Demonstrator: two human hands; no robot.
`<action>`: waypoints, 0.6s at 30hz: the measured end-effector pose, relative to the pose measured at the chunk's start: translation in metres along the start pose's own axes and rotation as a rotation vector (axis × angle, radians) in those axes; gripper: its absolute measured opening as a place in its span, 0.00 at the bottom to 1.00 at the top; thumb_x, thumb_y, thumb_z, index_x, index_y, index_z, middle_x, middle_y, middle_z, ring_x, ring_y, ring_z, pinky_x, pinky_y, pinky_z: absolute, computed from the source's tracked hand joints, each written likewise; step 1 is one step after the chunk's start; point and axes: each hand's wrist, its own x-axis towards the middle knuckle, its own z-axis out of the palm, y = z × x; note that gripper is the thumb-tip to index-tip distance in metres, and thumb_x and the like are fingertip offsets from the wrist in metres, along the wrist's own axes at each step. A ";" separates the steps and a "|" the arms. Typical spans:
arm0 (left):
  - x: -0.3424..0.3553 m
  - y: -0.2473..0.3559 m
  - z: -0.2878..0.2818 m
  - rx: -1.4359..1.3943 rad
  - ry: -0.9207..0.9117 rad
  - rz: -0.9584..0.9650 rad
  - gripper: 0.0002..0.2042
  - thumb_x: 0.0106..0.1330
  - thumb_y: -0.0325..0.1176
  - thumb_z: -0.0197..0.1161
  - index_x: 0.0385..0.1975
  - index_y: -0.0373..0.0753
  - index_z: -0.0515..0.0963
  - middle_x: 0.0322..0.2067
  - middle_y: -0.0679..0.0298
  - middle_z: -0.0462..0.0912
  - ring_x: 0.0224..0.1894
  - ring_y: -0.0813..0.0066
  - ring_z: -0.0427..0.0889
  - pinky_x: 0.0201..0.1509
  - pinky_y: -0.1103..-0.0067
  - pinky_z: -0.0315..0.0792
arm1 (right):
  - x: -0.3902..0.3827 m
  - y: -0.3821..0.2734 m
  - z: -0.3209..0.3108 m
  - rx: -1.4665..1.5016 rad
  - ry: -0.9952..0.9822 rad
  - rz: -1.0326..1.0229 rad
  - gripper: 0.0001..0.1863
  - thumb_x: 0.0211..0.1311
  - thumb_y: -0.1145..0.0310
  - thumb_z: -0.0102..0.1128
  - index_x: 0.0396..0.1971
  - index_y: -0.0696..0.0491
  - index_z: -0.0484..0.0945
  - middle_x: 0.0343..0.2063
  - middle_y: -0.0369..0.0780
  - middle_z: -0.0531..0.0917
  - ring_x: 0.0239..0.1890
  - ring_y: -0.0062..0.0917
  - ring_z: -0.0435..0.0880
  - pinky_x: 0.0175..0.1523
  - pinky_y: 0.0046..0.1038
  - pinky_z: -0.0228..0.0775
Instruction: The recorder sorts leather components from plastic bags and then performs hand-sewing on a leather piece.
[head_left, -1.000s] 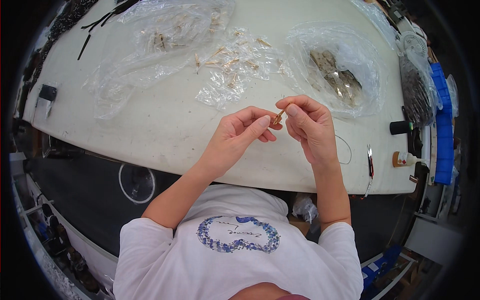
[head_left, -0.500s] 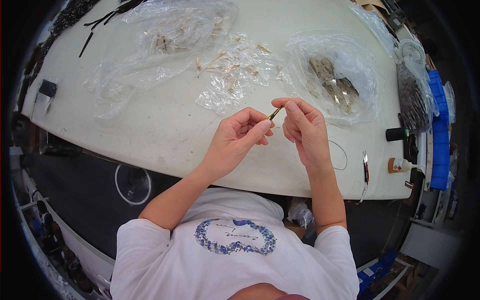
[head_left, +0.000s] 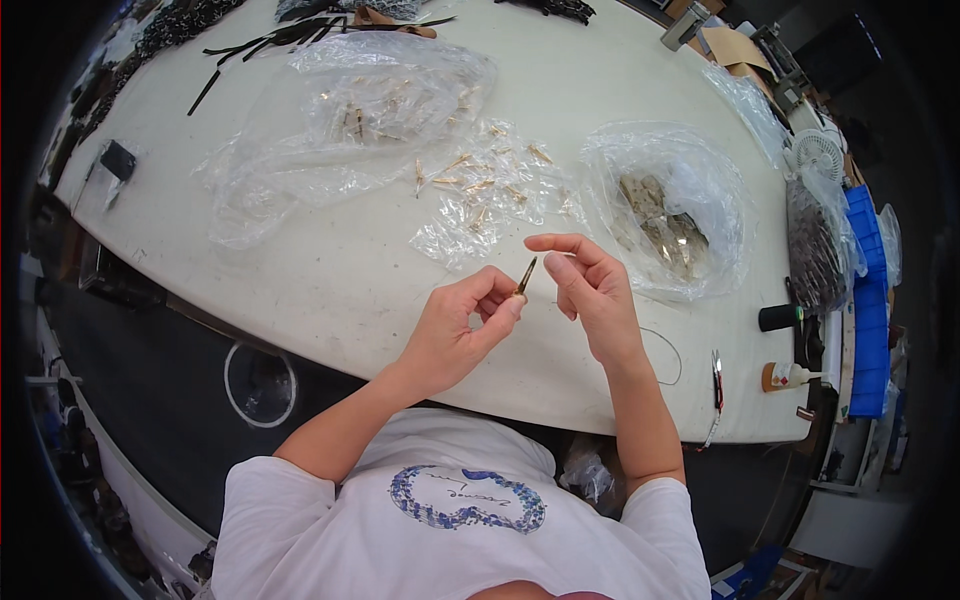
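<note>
My left hand [head_left: 462, 328] pinches a small slender gold-brown metal piece [head_left: 526, 276] between thumb and forefinger, above the white table [head_left: 340, 290]. My right hand [head_left: 592, 296] hovers just right of the piece with its fingers spread and curled; it holds nothing that I can see. Beyond the hands, several similar small gold pieces [head_left: 478, 184] lie scattered on a crumpled clear plastic sheet.
A large clear plastic bag [head_left: 340, 130] with more small pieces lies at the far left. Another clear bag [head_left: 668, 215] with darker parts sits to the right. A thin wire loop [head_left: 668, 352], a black cylinder [head_left: 780, 317] and blue bins [head_left: 868, 300] are at the right edge.
Both hands held the piece together earlier. The right hand has let go and drawn slightly away, leaving the piece in the left hand's pinch.
</note>
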 end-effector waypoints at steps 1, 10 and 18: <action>-0.003 -0.001 -0.006 -0.005 0.004 -0.016 0.07 0.70 0.30 0.57 0.38 0.32 0.77 0.30 0.65 0.80 0.33 0.83 0.78 0.37 0.83 0.73 | 0.002 0.002 0.000 -0.004 -0.018 0.001 0.13 0.70 0.63 0.56 0.48 0.52 0.81 0.15 0.22 0.67 0.17 0.07 0.58 0.23 0.14 0.49; -0.039 -0.014 -0.060 0.352 0.461 -0.038 0.06 0.67 0.30 0.61 0.34 0.33 0.79 0.23 0.67 0.81 0.26 0.85 0.76 0.33 0.85 0.70 | -0.008 0.035 0.001 -0.424 -0.076 0.068 0.10 0.68 0.67 0.55 0.45 0.52 0.76 0.15 0.28 0.68 0.18 0.14 0.64 0.27 0.24 0.58; -0.058 -0.025 -0.027 0.008 0.311 -0.114 0.08 0.73 0.31 0.55 0.41 0.33 0.76 0.36 0.66 0.80 0.38 0.83 0.79 0.39 0.83 0.72 | -0.008 0.058 0.031 -0.880 -0.108 -0.419 0.06 0.62 0.68 0.60 0.38 0.51 0.78 0.14 0.37 0.74 0.17 0.29 0.75 0.26 0.30 0.65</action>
